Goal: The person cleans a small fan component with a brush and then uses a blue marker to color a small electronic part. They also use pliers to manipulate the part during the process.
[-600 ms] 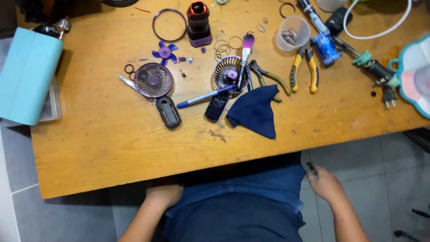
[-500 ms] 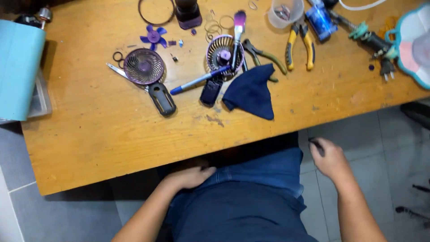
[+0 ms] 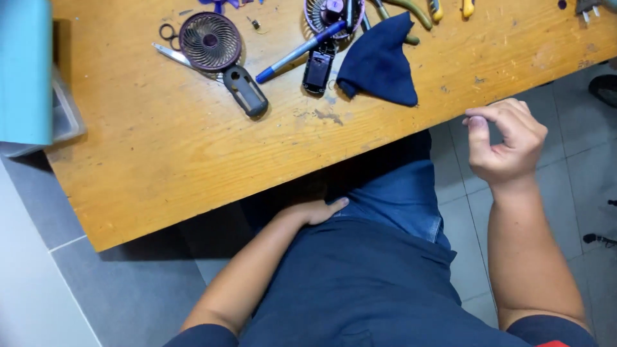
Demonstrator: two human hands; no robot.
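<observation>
My right hand (image 3: 508, 142) hovers just off the front edge of the wooden table (image 3: 193, 154), below a dark blue cloth (image 3: 379, 61). Its fingers are curled, with thumb and forefinger pinched together; I cannot tell whether anything small is between them. My left hand (image 3: 318, 211) rests flat on my lap under the table edge and holds nothing. On the table lie a purple round fan grille (image 3: 209, 40), a dark grey handle (image 3: 245, 90), a blue pen (image 3: 299, 51) and a small black housing (image 3: 318, 72).
A light blue box (image 3: 26, 71) sits on a grey tray at the table's left end. Pliers and a second fan part lie along the top edge of the view. Grey tiled floor (image 3: 572, 173) shows to the right and lower left.
The view has dropped and closed in on the table's front edge. My right hand has risen from beside my thigh to the table edge. My left hand has slid inward on my lap.
</observation>
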